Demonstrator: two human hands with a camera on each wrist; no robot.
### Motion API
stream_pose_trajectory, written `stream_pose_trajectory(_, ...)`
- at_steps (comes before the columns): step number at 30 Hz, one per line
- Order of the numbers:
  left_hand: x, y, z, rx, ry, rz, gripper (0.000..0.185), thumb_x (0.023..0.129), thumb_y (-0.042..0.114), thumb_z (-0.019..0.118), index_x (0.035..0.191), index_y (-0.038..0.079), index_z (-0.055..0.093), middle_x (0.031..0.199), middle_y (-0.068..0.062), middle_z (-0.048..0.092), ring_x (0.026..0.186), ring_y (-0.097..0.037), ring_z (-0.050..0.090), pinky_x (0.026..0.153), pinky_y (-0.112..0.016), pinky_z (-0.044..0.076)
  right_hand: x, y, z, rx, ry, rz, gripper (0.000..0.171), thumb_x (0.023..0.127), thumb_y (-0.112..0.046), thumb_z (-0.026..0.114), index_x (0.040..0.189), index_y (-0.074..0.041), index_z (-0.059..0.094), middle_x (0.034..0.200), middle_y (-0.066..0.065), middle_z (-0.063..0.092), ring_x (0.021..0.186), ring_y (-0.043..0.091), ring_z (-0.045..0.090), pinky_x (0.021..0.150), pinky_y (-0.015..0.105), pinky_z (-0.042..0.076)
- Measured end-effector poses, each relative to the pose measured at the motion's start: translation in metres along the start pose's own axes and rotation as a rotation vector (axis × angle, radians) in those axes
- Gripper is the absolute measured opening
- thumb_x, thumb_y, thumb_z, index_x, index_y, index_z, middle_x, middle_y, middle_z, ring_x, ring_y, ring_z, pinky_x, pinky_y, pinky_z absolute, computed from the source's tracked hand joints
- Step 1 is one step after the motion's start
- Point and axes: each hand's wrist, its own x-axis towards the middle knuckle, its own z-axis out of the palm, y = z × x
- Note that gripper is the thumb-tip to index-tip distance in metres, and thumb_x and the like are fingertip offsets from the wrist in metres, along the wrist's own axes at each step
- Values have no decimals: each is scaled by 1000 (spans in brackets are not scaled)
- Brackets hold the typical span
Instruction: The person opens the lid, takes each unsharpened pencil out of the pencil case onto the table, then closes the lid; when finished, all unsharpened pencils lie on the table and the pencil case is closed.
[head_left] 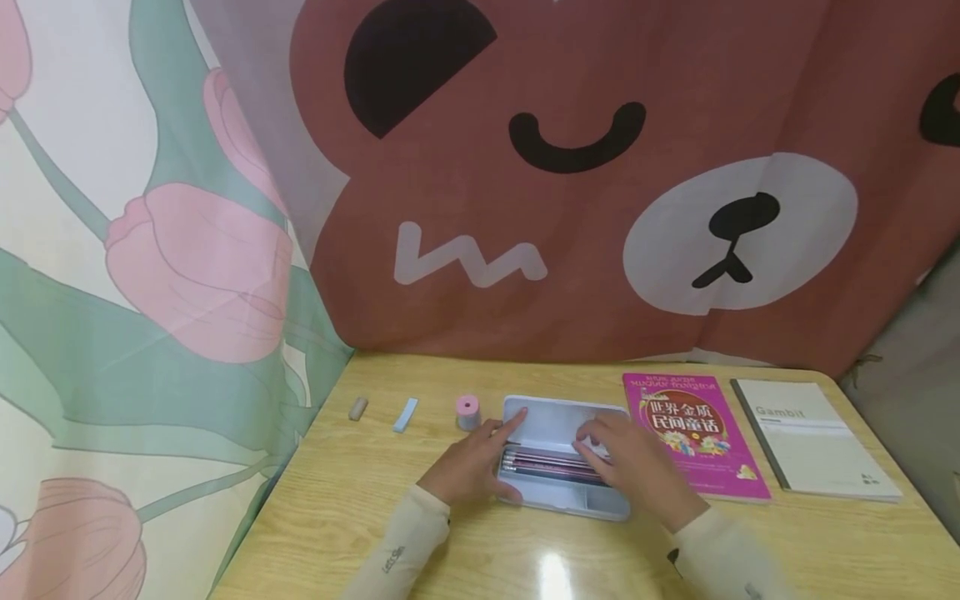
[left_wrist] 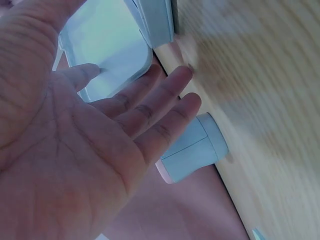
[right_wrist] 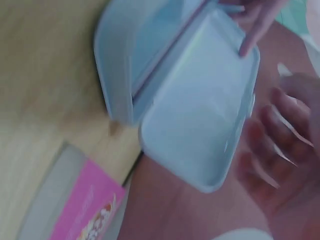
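Observation:
A pale blue pencil case (head_left: 555,497) lies open on the table, its lid (right_wrist: 200,95) raised on the far side. Several dark pencils (head_left: 551,463) lie lengthwise inside it. My left hand (head_left: 472,458) is at the case's left end, with the index fingertip against the inside of the lid and the thumb by the near edge. Its other fingers extend straight in the left wrist view. Over the right part of the case is my right hand (head_left: 637,462). In the right wrist view, its loosely bent fingers (right_wrist: 280,135) hold nothing, beside the lid's edge.
Left of the case stand a pink-topped cylinder (head_left: 468,413) with a hole in its top, a light blue strip (head_left: 406,415) and a small brownish block (head_left: 357,408). To the right lie a magenta book (head_left: 720,475) and a grey-white notebook (head_left: 813,450). A bear-print curtain (head_left: 585,250) hangs behind the table.

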Motion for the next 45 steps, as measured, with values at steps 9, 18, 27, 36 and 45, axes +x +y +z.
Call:
stream_pose_trajectory(9,0,1,-2,-17,-9,5,133,76,55,97,179,29,19,154,-9,59,130,-20,62,113,-43,54,-13,0,27,48,-175,-46,13,96,-18,87,109,-20,87,93,-11,66,86,7,62,79,33,60)
stream_pose_trajectory(18,-1,-1,-2,-19,-17,-1,133,74,56,98,179,32,19,152,-7,59,127,-17,62,112,-40,54,-14,4,33,137,-222,26,11,97,-17,85,104,-24,82,97,-15,69,94,9,68,89,39,62)
stream_pose_trajectory(27,-1,0,-1,-42,-21,-8,134,74,53,100,179,28,21,148,-8,59,123,-16,59,111,-41,54,-12,5,29,195,-286,51,14,99,-11,82,100,-22,75,98,-12,68,97,14,67,91,41,61)
stream_pose_trajectory(36,-2,1,-1,-51,-19,-12,135,73,55,100,179,27,21,146,-8,58,121,-15,57,110,-40,54,-10,2,29,187,-282,27,18,97,-6,82,99,-20,70,99,-9,68,96,14,66,90,39,61)
stream_pose_trajectory(45,-5,2,-2,-59,-20,-28,135,74,56,99,179,29,19,147,-7,58,118,-15,57,107,-39,55,-16,11,27,205,-229,-59,17,99,-5,80,109,-19,81,98,-12,65,94,9,65,88,36,62)
